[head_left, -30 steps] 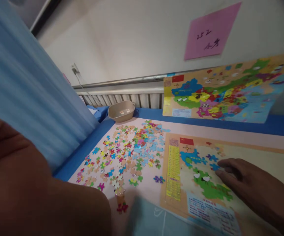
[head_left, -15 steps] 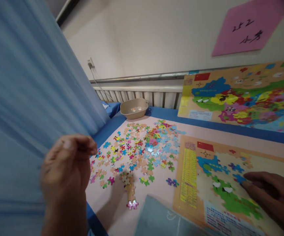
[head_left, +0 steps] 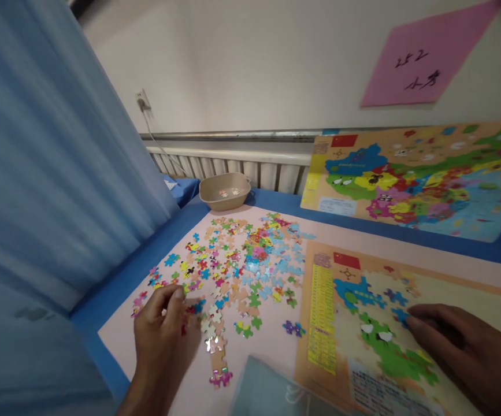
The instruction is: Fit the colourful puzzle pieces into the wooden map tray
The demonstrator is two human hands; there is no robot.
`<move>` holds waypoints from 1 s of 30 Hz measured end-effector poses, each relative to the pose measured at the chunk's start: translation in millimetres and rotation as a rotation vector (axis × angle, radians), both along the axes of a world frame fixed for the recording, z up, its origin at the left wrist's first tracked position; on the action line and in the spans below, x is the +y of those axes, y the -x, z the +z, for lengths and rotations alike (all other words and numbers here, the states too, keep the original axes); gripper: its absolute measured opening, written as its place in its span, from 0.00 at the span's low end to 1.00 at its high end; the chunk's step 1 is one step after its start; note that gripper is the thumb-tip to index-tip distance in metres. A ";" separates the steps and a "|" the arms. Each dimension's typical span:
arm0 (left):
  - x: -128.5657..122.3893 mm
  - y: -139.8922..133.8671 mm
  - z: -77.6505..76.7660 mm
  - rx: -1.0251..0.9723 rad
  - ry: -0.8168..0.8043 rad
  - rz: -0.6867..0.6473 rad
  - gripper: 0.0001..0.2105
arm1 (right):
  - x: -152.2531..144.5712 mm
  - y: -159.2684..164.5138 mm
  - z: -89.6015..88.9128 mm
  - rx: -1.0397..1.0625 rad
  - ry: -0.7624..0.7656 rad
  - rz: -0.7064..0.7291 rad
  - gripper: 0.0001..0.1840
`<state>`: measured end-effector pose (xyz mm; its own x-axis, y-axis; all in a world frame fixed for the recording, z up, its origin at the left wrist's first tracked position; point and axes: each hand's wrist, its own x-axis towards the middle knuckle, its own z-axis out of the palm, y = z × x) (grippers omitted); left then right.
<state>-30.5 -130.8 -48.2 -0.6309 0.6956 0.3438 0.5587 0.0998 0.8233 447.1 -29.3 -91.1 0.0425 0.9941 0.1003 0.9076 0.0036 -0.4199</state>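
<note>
My right hand (head_left: 462, 344) rests over the partly filled puzzle board (head_left: 319, 358), thumb and fingers closed on a blue puzzle piece (head_left: 401, 316). Close to that piece are a dark blue-purple piece (head_left: 395, 296), a joined blue section (head_left: 356, 293) and a green section with white animals (head_left: 393, 346). On the left, my left hand (head_left: 159, 318) is low over the loose puzzle pieces (head_left: 233, 254), thumb and index finger pinched together. Whether anything is between those fingertips, I cannot make out.
A finished map picture (head_left: 380, 179) leans at the back right. Behind the loose pieces stands a beige basket (head_left: 224, 199) with a few pieces inside. A grey-green sheet (head_left: 267, 387) lies in front, a purple piece (head_left: 293, 328) beside the board. The blue curtain (head_left: 59, 173) hangs left.
My left hand has come down and to the right, from raised beside the curtain to low over the loose pieces. My right hand still holds the blue piece at the board. The view has shifted slightly.
</note>
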 end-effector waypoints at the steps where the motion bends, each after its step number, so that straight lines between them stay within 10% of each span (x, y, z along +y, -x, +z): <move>1: -1.2 -1.8 -0.5 0.063 0.008 -0.038 0.10 | -2.1 5.8 8.2 0.038 0.039 -0.019 0.24; 10: -11.0 -26.2 -0.2 0.567 -0.011 -0.758 0.08 | -13.1 40.6 55.0 0.066 0.129 -0.043 0.26; 21: 25.2 -91.3 19.6 0.705 0.359 -0.996 0.12 | -17.5 32.8 51.0 0.093 0.070 0.014 0.21; 30: 45.3 -116.5 4.9 0.635 0.390 -1.016 0.09 | -21.2 26.5 51.3 0.232 -0.009 0.071 0.18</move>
